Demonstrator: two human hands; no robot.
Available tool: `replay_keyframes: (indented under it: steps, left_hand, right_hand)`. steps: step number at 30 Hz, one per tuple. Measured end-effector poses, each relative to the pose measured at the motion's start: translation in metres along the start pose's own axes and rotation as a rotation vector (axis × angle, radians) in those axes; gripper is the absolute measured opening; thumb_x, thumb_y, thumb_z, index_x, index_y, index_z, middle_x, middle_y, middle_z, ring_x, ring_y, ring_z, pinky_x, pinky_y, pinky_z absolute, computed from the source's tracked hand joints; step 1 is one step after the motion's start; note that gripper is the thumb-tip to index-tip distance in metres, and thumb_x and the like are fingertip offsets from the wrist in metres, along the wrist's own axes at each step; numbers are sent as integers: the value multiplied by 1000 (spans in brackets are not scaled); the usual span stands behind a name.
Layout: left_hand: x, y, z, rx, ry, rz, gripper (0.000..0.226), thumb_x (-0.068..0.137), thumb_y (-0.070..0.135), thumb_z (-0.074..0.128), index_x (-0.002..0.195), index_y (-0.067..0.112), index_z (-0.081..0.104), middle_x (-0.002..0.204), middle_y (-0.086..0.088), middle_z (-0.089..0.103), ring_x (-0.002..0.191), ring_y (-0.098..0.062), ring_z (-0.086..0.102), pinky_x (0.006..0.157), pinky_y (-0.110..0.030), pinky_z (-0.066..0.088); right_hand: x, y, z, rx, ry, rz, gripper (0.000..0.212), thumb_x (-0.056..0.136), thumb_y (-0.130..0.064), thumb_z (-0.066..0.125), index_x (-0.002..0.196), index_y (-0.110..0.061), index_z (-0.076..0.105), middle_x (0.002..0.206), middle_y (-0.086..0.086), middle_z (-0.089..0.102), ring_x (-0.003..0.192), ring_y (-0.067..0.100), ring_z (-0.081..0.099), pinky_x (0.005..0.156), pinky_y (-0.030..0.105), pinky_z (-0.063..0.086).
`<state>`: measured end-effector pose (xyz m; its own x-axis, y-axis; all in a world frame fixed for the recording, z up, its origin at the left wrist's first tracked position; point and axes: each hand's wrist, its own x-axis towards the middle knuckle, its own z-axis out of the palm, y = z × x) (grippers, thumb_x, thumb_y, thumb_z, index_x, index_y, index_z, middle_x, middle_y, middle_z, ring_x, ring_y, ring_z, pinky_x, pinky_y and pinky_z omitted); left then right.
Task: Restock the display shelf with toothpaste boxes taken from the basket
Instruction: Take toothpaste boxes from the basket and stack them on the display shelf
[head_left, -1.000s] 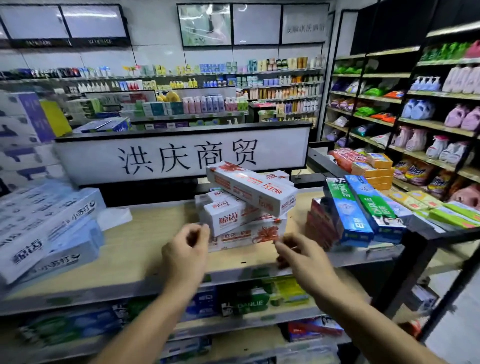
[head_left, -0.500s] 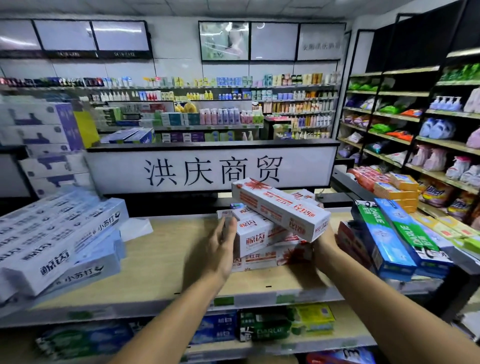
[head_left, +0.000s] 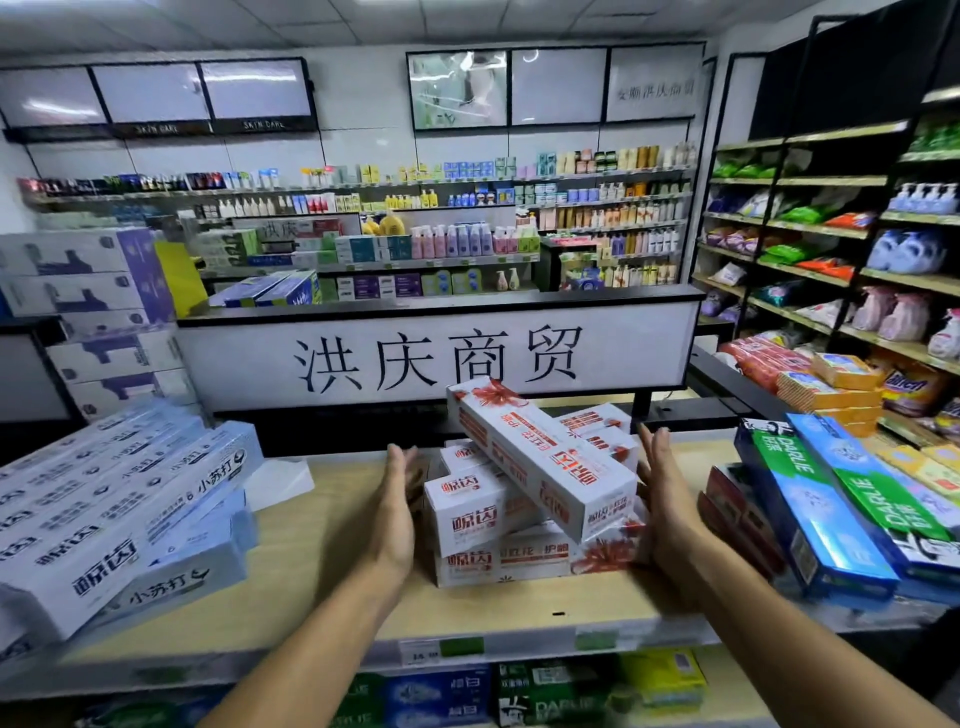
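Two hands at the toothpaste boxes (head_left: 470, 519), display shelf (head_left: 311, 587)

Item: stack of white-and-red toothpaste boxes on the wooden top tier of the display shelf, a little right of centre. The top box (head_left: 540, 457) lies tilted and diagonal across the pile, far end to the left and near end to the right, as it did half a second ago.

Left hand (head_left: 397, 512): spread, fingers straight and pointing far, palm facing right, just beside the stack's left side. Contact cannot be told, as the fingertips are blurred. Half a second ago this palm was pressed against that side.

Right hand (head_left: 667, 506): spread likewise, palm facing left, just beside the stack's right side and in plain sight. Half a second ago most of it was hidden behind the boxes. A second ago both hands were at the near edge of the shelf with fingers curled.

Neighbours: pale blue boxes (head_left: 104, 519) piled at the left and green and blue Darlie boxes (head_left: 831, 519) leaning at the right, both apart from the stack. A white sign (head_left: 441, 358) with black characters stands at the far side. The lower shelf (head_left: 727, 696) carries green and blue packs.
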<state>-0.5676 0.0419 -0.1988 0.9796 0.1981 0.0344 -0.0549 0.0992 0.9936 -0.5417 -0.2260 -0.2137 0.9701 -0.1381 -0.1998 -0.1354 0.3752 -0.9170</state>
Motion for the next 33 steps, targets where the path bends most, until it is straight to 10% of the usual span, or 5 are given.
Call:
replay_keyframes:
  steps: [5,13,23,28,33]
  left_hand:
    - [32,0,0,-129,-121,-306,71,88,73,37,136,27,59,138,-15,58,122,-31,60,105,-45,44]
    - [19,-14,-33,-294,-197,-385,72,78,73,55,118,16,73,127,-24,64,119,-42,58,114,-57,33]
    - [-34,-2,-107,-132,437,-202,47,92,57,51,84,18,76,84,-14,76,79,-33,71,72,-45,57]
    - [-93,-22,-91,-25,380,88,71,77,83,41,138,47,45,130,13,60,117,-16,56,100,-45,39]
    - [-97,-28,-84,133,313,151,100,66,45,80,147,48,22,138,5,53,123,-20,53,93,-38,43]
  right_hand:
    - [7,0,-2,-83,-132,66,78,82,-80,38,123,-19,61,108,20,72,94,41,71,69,40,60]
    - [0,26,33,-12,-207,74,73,83,-82,41,113,-22,68,111,17,72,100,40,70,84,51,57]
    - [-8,58,128,-6,-124,50,64,93,-67,39,122,-13,57,105,18,73,92,37,73,89,57,55]
    - [-7,64,133,-86,-107,9,60,96,-65,36,127,-17,54,107,17,72,91,35,73,86,57,56]
    - [-9,63,147,-42,-201,127,67,94,-67,37,121,-10,56,104,20,73,89,38,73,74,44,62]
